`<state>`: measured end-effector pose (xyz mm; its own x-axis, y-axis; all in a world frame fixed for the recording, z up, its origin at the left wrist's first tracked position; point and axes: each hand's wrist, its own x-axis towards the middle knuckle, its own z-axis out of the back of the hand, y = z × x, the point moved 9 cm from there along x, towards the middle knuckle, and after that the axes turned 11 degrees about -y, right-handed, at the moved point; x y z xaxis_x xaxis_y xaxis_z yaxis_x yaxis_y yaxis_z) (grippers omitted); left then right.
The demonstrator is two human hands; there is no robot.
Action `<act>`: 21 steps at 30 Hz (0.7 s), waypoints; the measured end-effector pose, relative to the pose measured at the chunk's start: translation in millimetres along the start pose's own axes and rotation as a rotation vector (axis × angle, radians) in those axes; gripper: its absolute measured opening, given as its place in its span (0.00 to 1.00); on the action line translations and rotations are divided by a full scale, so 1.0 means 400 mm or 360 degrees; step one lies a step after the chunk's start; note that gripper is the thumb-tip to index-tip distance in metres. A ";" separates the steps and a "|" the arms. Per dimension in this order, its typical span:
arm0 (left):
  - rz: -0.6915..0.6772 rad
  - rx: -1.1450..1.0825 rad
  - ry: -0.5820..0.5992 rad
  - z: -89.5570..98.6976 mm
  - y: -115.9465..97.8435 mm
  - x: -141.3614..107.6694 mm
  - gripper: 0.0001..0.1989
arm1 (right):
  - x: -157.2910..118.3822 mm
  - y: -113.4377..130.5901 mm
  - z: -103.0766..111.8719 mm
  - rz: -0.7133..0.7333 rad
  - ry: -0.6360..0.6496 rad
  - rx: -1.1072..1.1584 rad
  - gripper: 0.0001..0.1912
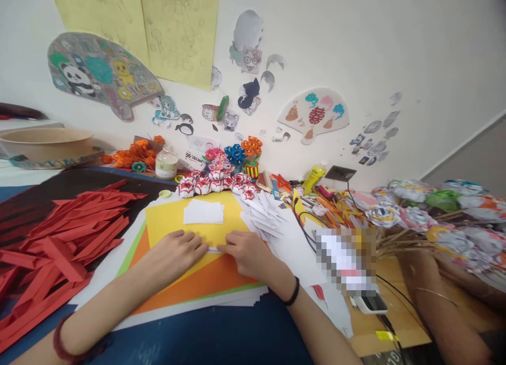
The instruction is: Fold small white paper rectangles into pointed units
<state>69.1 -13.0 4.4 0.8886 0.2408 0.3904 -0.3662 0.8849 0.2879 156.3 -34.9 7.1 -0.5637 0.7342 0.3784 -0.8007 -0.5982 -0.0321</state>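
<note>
Left of the sheets lie long, folded red paper strips (67,244); beside them, the left hand (182,249), fingers drawn together, holds one end of a narrow white paper strip (213,249) over a yellow paper sheet (166,217). The right hand (242,253) similarly grips the other end, near pointed white paper pieces (264,217). Creasing seems in hand; next calls for even fingertip pressure.

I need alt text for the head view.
A person's left hand and right hand touch a white paper piece on a yellow paper sheet, with a white paper stack beyond; folded red paper strips lie at left.
</note>
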 end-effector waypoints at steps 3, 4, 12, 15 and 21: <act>-0.0050 -0.0004 -0.0061 0.011 -0.005 0.000 0.05 | 0.000 0.005 0.001 0.0012 0.0019 -0.0019 0.14; -0.0067 -0.0001 -0.0073 0.015 -0.006 0.000 0.04 | 0.001 0.005 0.001 0.0011 0.0016 -0.0019 0.12; -0.0142 0.0098 -0.0125 0.022 -0.009 0.005 0.07 | 0.001 -0.006 -0.002 -0.0043 -0.0038 -0.0009 0.08; -0.0217 0.0141 -0.0136 0.010 -0.021 0.004 0.07 | 0.003 -0.001 -0.004 -0.0014 -0.0035 -0.0045 0.09; 0.0000 0.0001 -0.0214 0.003 0.017 0.018 0.10 | 0.017 -0.002 -0.006 -0.0030 -0.0079 -0.0099 0.10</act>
<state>72.8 -5.6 10.2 0.8435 0.1851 0.5043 -0.3666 0.8846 0.2884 152.7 -28.6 7.7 -0.5388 0.7276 0.4246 -0.8230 -0.5622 -0.0811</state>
